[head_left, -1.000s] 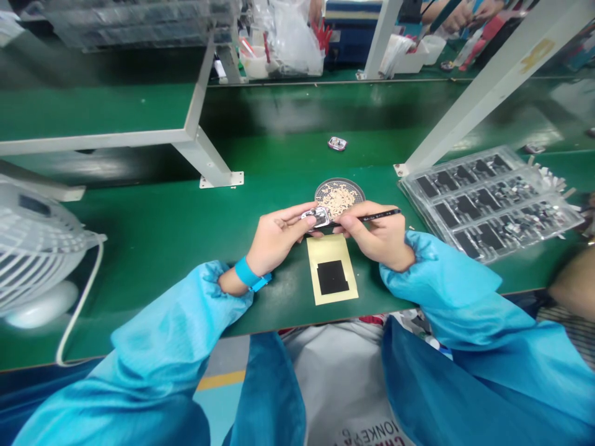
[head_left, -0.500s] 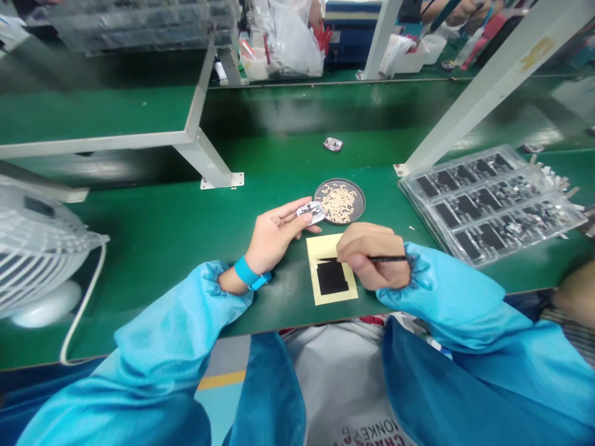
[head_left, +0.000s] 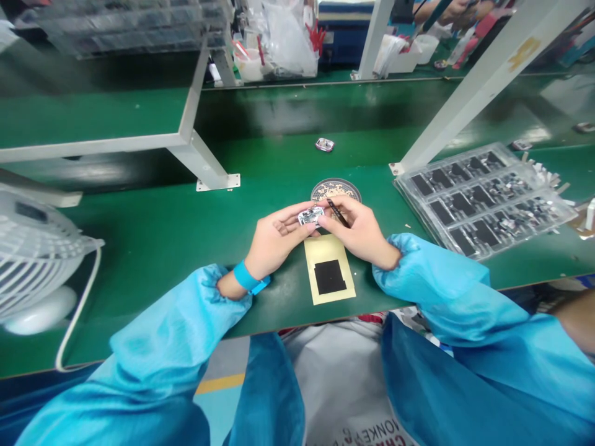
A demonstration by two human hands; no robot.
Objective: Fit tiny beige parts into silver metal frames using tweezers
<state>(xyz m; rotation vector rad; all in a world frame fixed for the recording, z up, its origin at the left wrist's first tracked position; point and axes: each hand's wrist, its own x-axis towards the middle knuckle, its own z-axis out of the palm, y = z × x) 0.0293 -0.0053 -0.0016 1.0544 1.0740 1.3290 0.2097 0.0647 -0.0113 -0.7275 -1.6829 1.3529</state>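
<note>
My left hand (head_left: 277,240) holds a small silver electronic module (head_left: 310,216) between thumb and fingertips, above the green bench (head_left: 260,204). My right hand (head_left: 360,230) grips slim black tweezers (head_left: 338,212), their tips close to the module. Behind both hands lies a round mesh tray (head_left: 335,181) of small beige pieces, partly hidden. Just below my hands is a yellow card (head_left: 325,248) carrying a black square pad (head_left: 330,276). A blue wrist strap (head_left: 246,277) circles my left wrist.
A plastic tray (head_left: 449,162) of black-and-silver parts lies to the right, and a white fan (head_left: 32,260) stands at the left. White frame legs (head_left: 203,162) rise from the bench. A small loose part (head_left: 324,145) lies farther off. A co-worker's hands (head_left: 458,7) show at the top.
My right hand has moved up from over the yellow card to the module, bringing the tweezers to it. My left hand still holds the module, now nearer the middle.
</note>
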